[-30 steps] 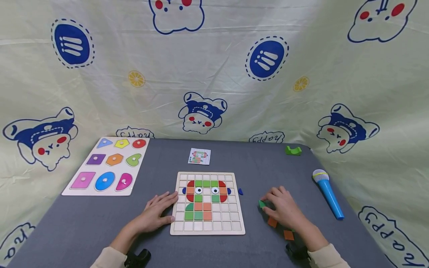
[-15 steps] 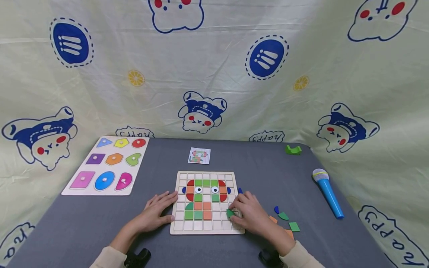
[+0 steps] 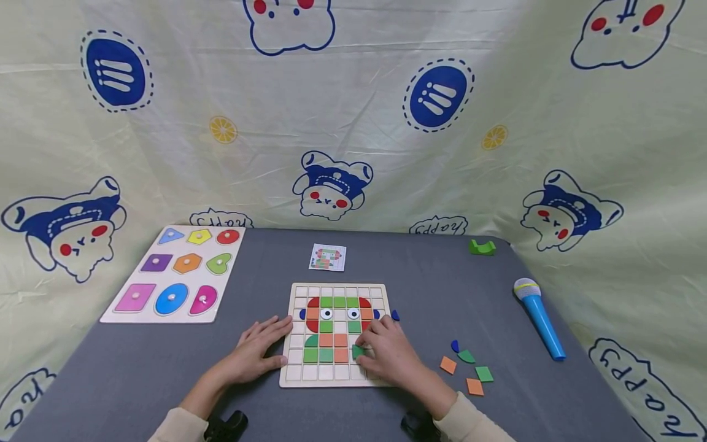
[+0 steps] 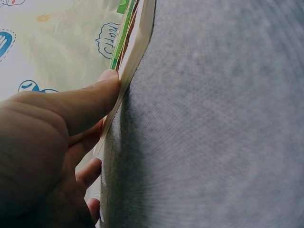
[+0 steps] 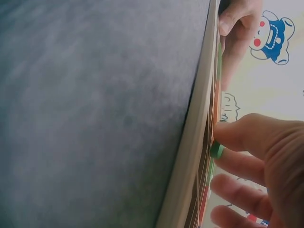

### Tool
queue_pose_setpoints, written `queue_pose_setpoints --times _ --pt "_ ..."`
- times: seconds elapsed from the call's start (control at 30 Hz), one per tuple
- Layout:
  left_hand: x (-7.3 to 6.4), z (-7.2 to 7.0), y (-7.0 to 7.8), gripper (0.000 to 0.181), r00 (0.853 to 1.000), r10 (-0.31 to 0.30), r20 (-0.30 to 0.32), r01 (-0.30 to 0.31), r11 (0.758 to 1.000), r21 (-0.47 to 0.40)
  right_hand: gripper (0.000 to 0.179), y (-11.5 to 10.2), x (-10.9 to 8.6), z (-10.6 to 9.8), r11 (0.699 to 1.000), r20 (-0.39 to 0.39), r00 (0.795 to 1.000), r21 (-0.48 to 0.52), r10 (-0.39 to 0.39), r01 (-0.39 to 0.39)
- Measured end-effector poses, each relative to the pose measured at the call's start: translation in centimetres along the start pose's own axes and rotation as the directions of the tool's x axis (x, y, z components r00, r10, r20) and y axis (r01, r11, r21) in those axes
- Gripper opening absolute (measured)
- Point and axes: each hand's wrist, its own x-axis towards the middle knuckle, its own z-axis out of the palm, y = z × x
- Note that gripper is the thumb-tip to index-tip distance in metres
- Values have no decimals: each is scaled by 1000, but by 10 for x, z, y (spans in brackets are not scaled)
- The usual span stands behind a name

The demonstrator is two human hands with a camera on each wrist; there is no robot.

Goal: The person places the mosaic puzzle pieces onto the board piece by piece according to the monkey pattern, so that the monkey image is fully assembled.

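A wooden grid board (image 3: pixel 364 372) lies on the table, partly filled with red, green, orange and blue tiles and two eye tiles. My left hand (image 3: pixel 258 348) rests at the board's left edge, with the thumb on its rim in the left wrist view. Between thumb and index finger, my right hand (image 3: pixel 391 354) pinches a green tile (image 3: pixel 357 352) over the board, right of the orange tiles (image 3: pixel 341 347). The right wrist view shows that green tile (image 5: pixel 217 150) right at the board's surface. The right hand hides part of the board's lower right cells.
Loose green (image 3: pixel 483 374), orange (image 3: pixel 448 365) and blue tiles lie right of the board. Behind it is a small picture card (image 3: pixel 328 258). A shape puzzle (image 3: pixel 132 312) stands left; a blue toy microphone (image 3: pixel 541 319) and a green curved block (image 3: pixel 482 248) are at right.
My right hand has picked up the green tile from among the loose ones and carried it left over the board. The left hand has stayed at the board's edge.
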Motion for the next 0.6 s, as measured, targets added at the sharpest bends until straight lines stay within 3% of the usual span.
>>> queue_pose_setpoints --times 0.3,0.6 --pt "0 1 -1 65 1000 12 -9 -12 1000 2 18 -5 2 3 999 64 997 20 45 -46" --pt "-1 0 0 66 1000 20 -10 -20 1000 -4 18 -5 1 2 999 67 997 23 42 -44"
